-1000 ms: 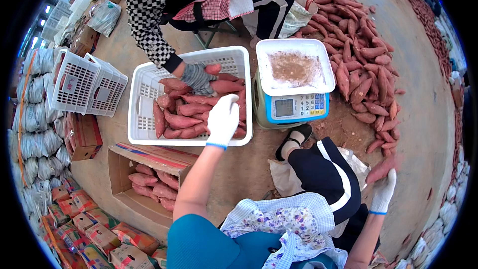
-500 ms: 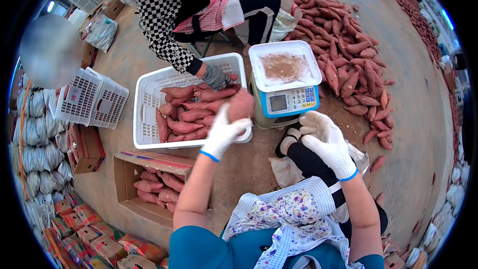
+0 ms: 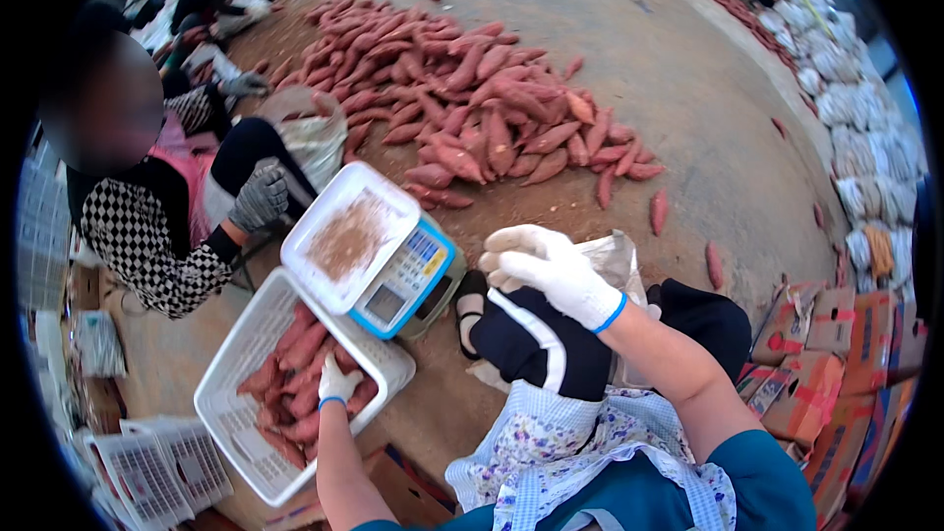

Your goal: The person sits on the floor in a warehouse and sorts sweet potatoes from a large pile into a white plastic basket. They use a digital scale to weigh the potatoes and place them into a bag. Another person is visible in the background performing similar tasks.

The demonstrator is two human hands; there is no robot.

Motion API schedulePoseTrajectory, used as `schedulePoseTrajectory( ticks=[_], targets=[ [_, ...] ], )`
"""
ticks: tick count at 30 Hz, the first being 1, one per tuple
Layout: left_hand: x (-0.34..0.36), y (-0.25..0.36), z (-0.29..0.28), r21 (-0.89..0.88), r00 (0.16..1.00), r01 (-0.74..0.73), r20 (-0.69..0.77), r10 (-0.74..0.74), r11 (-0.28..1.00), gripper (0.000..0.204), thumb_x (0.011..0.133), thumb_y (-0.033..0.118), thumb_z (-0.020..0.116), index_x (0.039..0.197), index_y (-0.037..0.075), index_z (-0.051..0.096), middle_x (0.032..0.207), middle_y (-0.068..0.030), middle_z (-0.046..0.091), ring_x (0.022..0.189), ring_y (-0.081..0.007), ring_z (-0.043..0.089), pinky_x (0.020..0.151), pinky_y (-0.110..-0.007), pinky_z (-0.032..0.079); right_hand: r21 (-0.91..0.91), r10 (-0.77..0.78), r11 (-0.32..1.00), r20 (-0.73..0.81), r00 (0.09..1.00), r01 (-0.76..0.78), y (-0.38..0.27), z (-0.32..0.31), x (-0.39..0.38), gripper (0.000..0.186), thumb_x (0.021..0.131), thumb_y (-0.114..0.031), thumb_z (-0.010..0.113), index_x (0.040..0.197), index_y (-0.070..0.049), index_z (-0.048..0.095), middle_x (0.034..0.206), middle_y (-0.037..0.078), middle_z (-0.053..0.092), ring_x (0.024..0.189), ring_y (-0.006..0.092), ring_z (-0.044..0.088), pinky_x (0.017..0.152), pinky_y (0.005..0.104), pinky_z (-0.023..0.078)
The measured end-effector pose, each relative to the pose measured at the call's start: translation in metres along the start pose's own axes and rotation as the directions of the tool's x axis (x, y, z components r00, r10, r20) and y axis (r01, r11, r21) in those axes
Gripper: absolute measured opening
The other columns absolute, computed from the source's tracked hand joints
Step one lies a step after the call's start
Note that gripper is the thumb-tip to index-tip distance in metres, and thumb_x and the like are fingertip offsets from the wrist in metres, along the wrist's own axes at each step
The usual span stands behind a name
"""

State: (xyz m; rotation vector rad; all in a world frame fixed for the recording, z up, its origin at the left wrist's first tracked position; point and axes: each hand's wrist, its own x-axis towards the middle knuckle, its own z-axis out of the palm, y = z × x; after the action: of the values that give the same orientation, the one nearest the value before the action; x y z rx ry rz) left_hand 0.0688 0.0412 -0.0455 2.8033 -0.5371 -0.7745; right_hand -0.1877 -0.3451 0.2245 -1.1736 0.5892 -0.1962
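Note:
My left hand (image 3: 337,382), in a white glove with a blue cuff, reaches down into a white plastic crate (image 3: 228,403) of sweet potatoes. Its thumb and fingers lie around a sweet potato (image 3: 344,359) at the top of the heap; the fingertips are partly hidden. Over my knee, my right hand (image 3: 551,270) is held up in a matching glove, fingers loosely stretched and nothing in them. A blue-and-white weighing scale (image 3: 398,280) stands beyond the crate, its white tray (image 3: 305,226) bearing only brown dirt.
A large pile of sweet potatoes (image 3: 472,88) covers the floor ahead. A co-worker in a checkered sleeve (image 3: 138,246) sits at left, a grey-gloved hand (image 3: 261,195) raised near the scale. Cardboard boxes (image 3: 801,393) stand at right, stacked white crates (image 3: 162,467) at lower left.
My view has swung right. My left hand has gone from above the crate's edge down into it with a sweet potato. The co-worker's gloved hand has left the crate.

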Motion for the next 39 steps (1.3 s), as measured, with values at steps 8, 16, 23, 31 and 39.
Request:
schedulePoseTrajectory(
  ticks=[8, 16, 23, 31, 39],
  targets=[
    [-0.096, 0.133, -0.111, -0.360, 0.983, -0.163, -0.139, 0.119, 0.919, 0.026, 0.082, 0.015, 0.063, 0.100, -0.003, 0.064, 0.090, -0.0146, 0.068, 0.085, -0.0272, 0.065, 0.081, -0.033, 0.050, 0.216, 0.100, 0.974, -0.662, 0.743, 0.061, 0.099, -0.213, -0.017, 0.030, 0.090, -0.016, 0.060, 0.116, -0.002, 0.056, 0.098, 0.012, 0.067, 0.076, 0.0158, 0.064, 0.065, 0.0281, 0.053],
    [-0.112, 0.298, -0.090, -0.716, 0.785, -0.521, -0.187, 0.591, 0.465, 0.017, 0.081, 0.000, 0.065, 0.097, -0.002, 0.066, 0.102, -0.0141, 0.068, 0.091, -0.0206, 0.065, 0.081, -0.030, 0.051, 0.051, 0.058, 0.998, -0.615, 0.786, -0.034, 0.100, -0.230, 0.095, 0.027, 0.088, -0.017, 0.062, 0.111, -0.003, 0.059, 0.091, 0.008, 0.067, 0.072, 0.0134, 0.064, 0.061, 0.0251, 0.051],
    [-0.006, 0.426, -0.032, -0.764, 0.767, -0.460, -0.086, 0.635, 0.452, 0.020, 0.084, 0.006, 0.065, 0.103, -0.001, 0.066, 0.098, -0.0108, 0.068, 0.086, -0.0152, 0.065, 0.078, -0.027, 0.051, -0.760, -0.361, 0.644, -0.399, 0.843, -0.084, 0.083, -0.294, 0.215, 0.050, 0.080, -0.031, 0.066, 0.119, -0.001, 0.057, 0.113, 0.017, 0.064, 0.108, 0.0285, 0.061, 0.095, 0.0360, 0.047],
    [0.059, 0.451, 0.049, -0.807, 0.717, -0.132, 0.324, 0.617, 0.576, 0.026, 0.091, 0.008, 0.061, 0.114, -0.001, 0.062, 0.105, -0.0052, 0.065, 0.095, -0.0112, 0.059, 0.085, -0.026, 0.048, -0.985, -0.479, -0.158, 0.010, 0.878, -0.075, 0.057, -0.375, 0.337, 0.087, 0.069, -0.037, 0.075, 0.141, -0.007, 0.036, 0.144, 0.019, 0.039, 0.133, 0.0358, 0.038, 0.110, 0.0432, 0.032],
    [0.080, 0.472, 0.047, -0.794, 0.736, -0.057, 0.376, 0.562, 0.606, 0.026, 0.091, 0.010, 0.060, 0.115, -0.001, 0.061, 0.105, -0.0047, 0.064, 0.097, -0.0112, 0.058, 0.086, -0.027, 0.047, -0.975, -0.402, -0.221, 0.101, 0.910, 0.011, 0.046, -0.364, 0.406, 0.108, 0.055, -0.036, 0.084, 0.145, -0.011, 0.030, 0.142, 0.019, 0.040, 0.128, 0.0359, 0.042, 0.106, 0.0426, 0.036]
  ],
)
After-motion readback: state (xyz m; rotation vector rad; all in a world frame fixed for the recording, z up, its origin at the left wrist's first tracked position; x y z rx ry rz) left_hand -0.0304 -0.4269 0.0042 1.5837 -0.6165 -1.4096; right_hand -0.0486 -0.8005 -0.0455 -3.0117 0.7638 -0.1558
